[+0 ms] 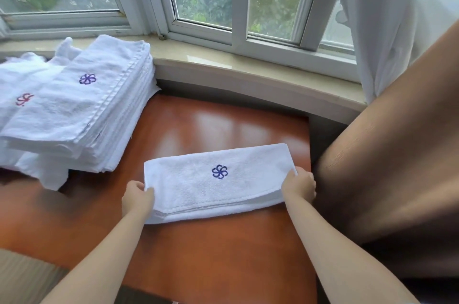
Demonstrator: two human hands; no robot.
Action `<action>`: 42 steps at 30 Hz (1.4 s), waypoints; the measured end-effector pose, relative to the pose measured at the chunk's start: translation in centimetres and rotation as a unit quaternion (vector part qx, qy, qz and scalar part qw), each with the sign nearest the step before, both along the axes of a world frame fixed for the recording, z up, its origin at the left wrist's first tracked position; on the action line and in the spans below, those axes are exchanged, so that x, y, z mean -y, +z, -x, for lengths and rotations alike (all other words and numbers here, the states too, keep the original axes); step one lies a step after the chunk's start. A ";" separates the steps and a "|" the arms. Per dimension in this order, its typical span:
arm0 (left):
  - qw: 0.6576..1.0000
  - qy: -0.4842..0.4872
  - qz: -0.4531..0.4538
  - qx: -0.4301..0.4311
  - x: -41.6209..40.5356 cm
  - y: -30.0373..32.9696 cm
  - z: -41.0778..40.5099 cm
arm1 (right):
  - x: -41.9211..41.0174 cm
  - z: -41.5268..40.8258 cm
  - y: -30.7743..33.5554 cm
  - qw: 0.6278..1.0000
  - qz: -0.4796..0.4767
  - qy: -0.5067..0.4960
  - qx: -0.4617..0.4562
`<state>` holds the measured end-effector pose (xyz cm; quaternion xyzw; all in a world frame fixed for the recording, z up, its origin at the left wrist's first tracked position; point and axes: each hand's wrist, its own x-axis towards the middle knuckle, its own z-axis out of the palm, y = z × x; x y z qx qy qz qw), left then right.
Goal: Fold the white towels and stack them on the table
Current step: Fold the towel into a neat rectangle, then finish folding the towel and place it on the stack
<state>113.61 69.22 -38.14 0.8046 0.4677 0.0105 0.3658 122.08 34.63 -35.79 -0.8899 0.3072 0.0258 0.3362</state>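
A white towel (211,189) with a blue flower emblem lies folded into a long strip on the reddish wooden table (223,254). My left hand (137,198) pinches its left end. My right hand (299,185) grips its right end. At the back left stands a tall stack of folded white towels (82,115), the top one bearing a blue emblem. Left of the stack lie more white towels (17,90), one with a red emblem.
A stone window sill (248,75) runs behind the table, with white window frames above it. A white curtain (382,18) hangs at the right. A large brown padded surface (397,154) stands close against the table's right edge.
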 end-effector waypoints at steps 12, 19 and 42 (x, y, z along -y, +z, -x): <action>0.972 0.153 0.159 0.082 -0.1 -0.5 0.7 | -0.1 0.6 -0.8 0.990 -0.059 -0.110 0.074; 0.988 -0.004 -0.003 -0.156 -1.4 -1.6 0.9 | -1.4 1.3 -3.0 0.973 -0.054 -0.211 -0.082; 0.867 0.054 0.434 0.238 4.3 14.8 12.5 | -9.9 7.8 9.0 0.814 -0.573 0.026 0.090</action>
